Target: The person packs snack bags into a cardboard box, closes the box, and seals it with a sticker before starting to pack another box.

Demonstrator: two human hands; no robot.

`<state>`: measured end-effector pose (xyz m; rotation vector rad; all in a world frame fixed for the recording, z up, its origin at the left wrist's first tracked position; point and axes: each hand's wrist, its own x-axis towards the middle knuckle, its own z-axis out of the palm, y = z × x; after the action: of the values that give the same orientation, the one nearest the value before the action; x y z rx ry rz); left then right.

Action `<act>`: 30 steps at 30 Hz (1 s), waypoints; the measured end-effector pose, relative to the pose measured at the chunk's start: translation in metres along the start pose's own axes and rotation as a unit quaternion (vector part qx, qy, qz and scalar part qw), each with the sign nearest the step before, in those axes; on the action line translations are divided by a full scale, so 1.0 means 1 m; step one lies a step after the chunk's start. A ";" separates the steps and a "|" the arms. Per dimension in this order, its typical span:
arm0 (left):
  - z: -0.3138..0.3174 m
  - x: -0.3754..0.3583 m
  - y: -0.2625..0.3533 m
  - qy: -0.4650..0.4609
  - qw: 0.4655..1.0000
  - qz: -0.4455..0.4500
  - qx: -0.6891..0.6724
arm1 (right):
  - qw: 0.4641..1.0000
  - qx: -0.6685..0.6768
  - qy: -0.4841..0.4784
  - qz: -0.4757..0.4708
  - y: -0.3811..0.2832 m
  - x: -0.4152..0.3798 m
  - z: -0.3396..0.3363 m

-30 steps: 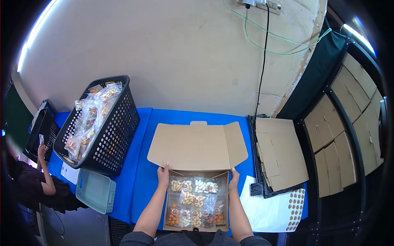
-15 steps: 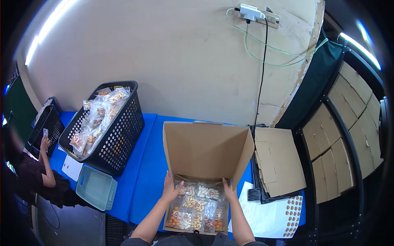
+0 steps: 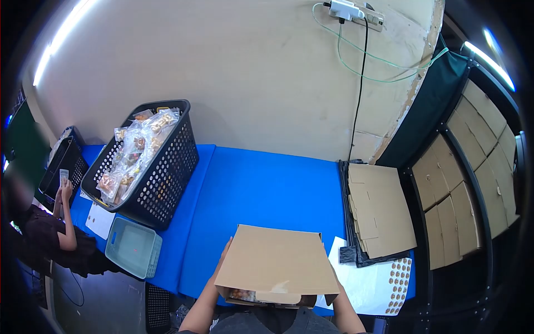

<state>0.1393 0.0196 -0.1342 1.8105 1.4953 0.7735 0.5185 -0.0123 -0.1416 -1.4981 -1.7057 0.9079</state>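
Observation:
In front of my body is a cardboard box [image 3: 278, 259], its lid folded down over the contents. The lid's front edge stands slightly off the base, and some bagged snacks [image 3: 243, 294] show through the gap at the front left. Along the box's left side lies my left hand [image 3: 226, 253], gripping it; only part of its fingers shows. My right hand [image 3: 337, 286] is against the right side, with its fingers hidden behind the lid's edge and side flap.
A black basket [image 3: 167, 186] full of snack packets and a pale green tray [image 3: 133, 247] stand to the left. Flat cardboard boxes [image 3: 384, 211] lie at right beside a sticker sheet [image 3: 372, 286]. Far left, another person [image 3: 55, 234] holds a small packet.
The box lid, upright before, has swung down toward me and covers the snack packets. My hands have shifted from the inner walls to the box's outer sides.

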 end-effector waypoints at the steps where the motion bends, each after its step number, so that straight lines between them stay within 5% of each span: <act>1: -0.002 -0.005 -0.006 0.022 0.994 0.040 0.095 | 0.998 0.015 -0.023 0.058 -0.029 -0.008 -0.011; 4: -0.010 -0.019 -0.011 0.069 0.951 0.118 0.276 | 0.996 -0.033 -0.066 0.058 -0.036 -0.028 -0.027; 6: -0.016 -0.038 -0.010 0.023 0.999 0.003 0.040 | 0.993 0.022 -0.074 0.087 -0.040 -0.042 -0.031; 7: -0.018 -0.049 -0.027 0.026 0.999 0.001 0.037 | 0.987 0.080 -0.080 0.115 -0.041 -0.049 -0.032; 9: -0.027 -0.064 -0.054 -0.132 0.938 -0.135 -0.292 | 0.961 0.184 -0.032 0.204 -0.047 -0.055 -0.033; 10: -0.029 -0.068 -0.052 -0.124 0.938 -0.135 -0.294 | 0.912 0.287 0.019 0.291 -0.047 -0.057 -0.031; 12: -0.041 -0.083 -0.040 -0.103 0.859 -0.241 -0.439 | 0.883 0.359 -0.012 0.300 -0.038 -0.061 -0.024; 13: -0.041 -0.091 -0.033 -0.090 0.861 -0.236 -0.441 | 0.849 0.429 -0.037 0.307 -0.035 -0.057 -0.021; 15: -0.026 -0.100 -0.023 -0.157 0.811 -0.274 -0.493 | 0.923 0.278 -0.096 0.246 -0.047 -0.053 -0.015; 17: -0.018 -0.107 -0.016 -0.143 0.882 -0.213 -0.395 | 0.946 0.236 -0.088 0.202 -0.058 -0.043 -0.006; 19: -0.022 -0.100 0.002 -0.132 0.899 -0.220 -0.356 | 0.957 0.216 -0.086 0.175 -0.079 -0.031 0.003; 24: 0.002 -0.076 -0.019 0.108 0.951 -0.102 -0.272 | 0.998 0.052 -0.004 0.029 -0.049 0.009 0.047; 27: -0.015 -0.058 -0.061 0.161 0.956 -0.099 -0.225 | 0.962 0.261 -0.025 0.068 -0.073 0.037 0.073; 29: -0.038 -0.050 -0.071 0.159 0.960 -0.131 -0.190 | 0.998 0.002 -0.048 -0.037 -0.069 0.050 0.093; 30: -0.047 -0.044 -0.069 0.164 0.959 -0.132 -0.190 | 0.998 -0.004 -0.049 -0.032 -0.083 0.050 0.103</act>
<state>0.0535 -0.0092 -0.1621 1.2121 1.6169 1.1737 0.3831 0.0228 -0.1222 -1.4156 -1.8190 0.9564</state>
